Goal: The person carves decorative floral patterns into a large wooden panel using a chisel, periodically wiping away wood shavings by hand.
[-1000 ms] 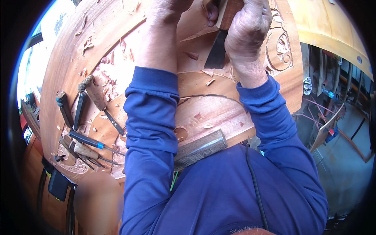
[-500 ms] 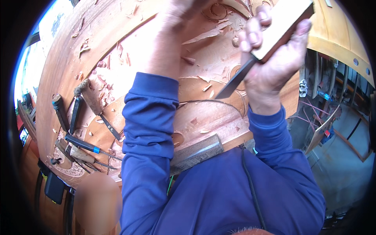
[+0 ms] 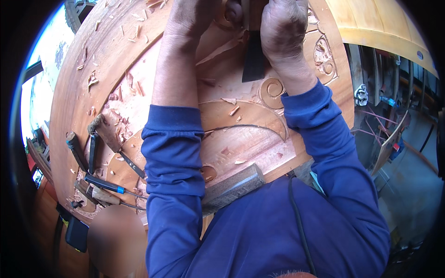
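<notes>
Chisel is lying btwn the hands at top of view, nearer the R hand, which is grasping its wood handle from the R side. L hand is sitting farther off to the L, its fingers running out of frame; can't tell if it's holding anything. Fingertips are showing just L of the handle, prob. the R hand's.

Long axis is running approx. straight up-down: handle going out the top edge, dark blade pointing back toward the wearer, w/ its end over the carved panel, just L of a scroll. Can't tell if the edge is touching wood. Loose chips are lying nearer the body, below the blade.
</notes>
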Action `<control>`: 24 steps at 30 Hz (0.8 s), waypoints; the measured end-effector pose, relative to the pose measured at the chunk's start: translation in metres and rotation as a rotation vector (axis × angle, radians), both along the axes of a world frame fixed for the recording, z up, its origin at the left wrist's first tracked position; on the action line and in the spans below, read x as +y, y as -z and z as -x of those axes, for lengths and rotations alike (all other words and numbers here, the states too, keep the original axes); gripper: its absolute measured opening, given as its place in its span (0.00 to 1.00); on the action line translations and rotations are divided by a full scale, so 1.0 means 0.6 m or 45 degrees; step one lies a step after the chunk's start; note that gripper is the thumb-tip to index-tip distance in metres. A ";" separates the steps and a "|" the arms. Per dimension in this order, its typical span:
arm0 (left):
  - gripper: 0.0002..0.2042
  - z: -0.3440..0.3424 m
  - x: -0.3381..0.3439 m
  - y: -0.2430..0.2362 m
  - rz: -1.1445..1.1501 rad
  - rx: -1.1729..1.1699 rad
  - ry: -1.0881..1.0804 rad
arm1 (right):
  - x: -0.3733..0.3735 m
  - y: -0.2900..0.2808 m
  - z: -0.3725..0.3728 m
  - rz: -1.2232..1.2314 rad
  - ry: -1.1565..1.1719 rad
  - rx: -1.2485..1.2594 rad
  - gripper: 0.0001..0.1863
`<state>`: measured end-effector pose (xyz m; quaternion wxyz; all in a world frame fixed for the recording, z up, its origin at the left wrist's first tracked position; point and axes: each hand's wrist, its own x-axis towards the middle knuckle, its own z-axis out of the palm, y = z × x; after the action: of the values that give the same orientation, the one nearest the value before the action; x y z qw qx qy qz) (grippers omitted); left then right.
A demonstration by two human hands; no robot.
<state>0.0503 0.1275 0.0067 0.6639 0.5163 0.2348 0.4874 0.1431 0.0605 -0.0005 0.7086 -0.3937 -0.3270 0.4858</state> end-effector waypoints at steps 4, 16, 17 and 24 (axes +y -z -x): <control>0.24 -0.009 -0.007 -0.008 0.024 0.003 -0.018 | -0.008 -0.003 0.009 -0.073 -0.047 0.069 0.20; 0.20 -0.009 -0.015 -0.001 0.110 -0.052 -0.085 | -0.021 0.035 0.026 -0.160 0.065 -0.082 0.26; 0.19 -0.009 -0.018 0.000 0.120 -0.057 -0.090 | -0.017 0.035 0.025 -0.264 0.033 -0.072 0.26; 0.19 -0.011 -0.025 -0.005 0.200 -0.183 -0.061 | 0.022 0.043 -0.060 -0.707 -0.765 0.259 0.27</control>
<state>0.0568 0.1123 0.0100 0.7056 0.4208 0.2363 0.5188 0.1791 0.0735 -0.0264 0.6432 -0.0250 -0.4743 0.6006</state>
